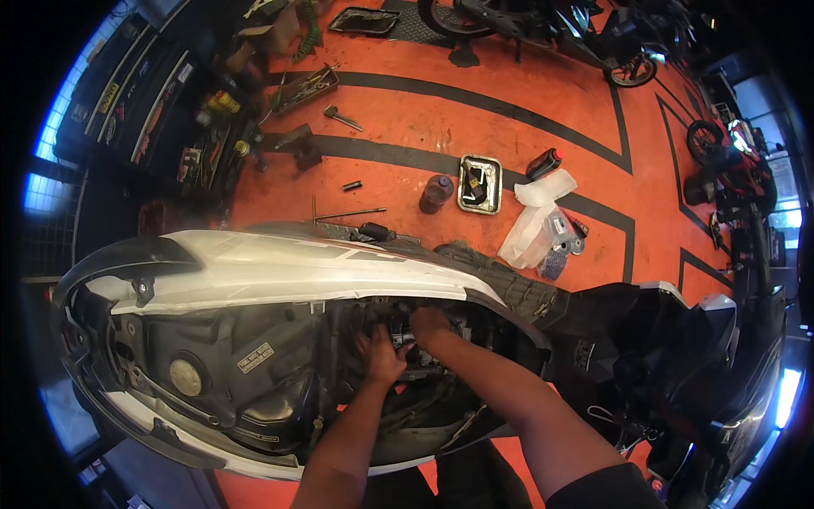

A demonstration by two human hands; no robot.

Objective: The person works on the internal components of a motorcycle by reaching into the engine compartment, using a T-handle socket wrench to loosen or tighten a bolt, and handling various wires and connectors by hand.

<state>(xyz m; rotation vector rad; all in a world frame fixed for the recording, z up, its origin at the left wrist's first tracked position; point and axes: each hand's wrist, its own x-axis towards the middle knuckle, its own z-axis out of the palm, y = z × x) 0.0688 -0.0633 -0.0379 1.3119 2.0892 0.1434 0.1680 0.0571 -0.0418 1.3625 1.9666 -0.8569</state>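
Note:
A white and black scooter (339, 263) stands across the view with its seat off, and both my hands reach down into the engine bay. My left hand (385, 360) is beside a silvery metal engine part (398, 339), its fingers apart and pointing down among the parts. Just to its right, my right hand (431, 329) is closed, knuckles up, at the far side of the bay. Whatever its fingers grip is hidden beneath it. Left of the bay lies the black underseat tank cover with a round fuel cap (187, 377).
Beyond the scooter, the orange floor holds a T-shaped wrench (349, 213), a dark bottle (436, 194), a metal tray (481, 185), a red-capped bottle (544, 164) and plastic bags (534, 233). A tool tray (303, 91) and hammer (342, 118) lie farther left. Other motorcycles stand behind.

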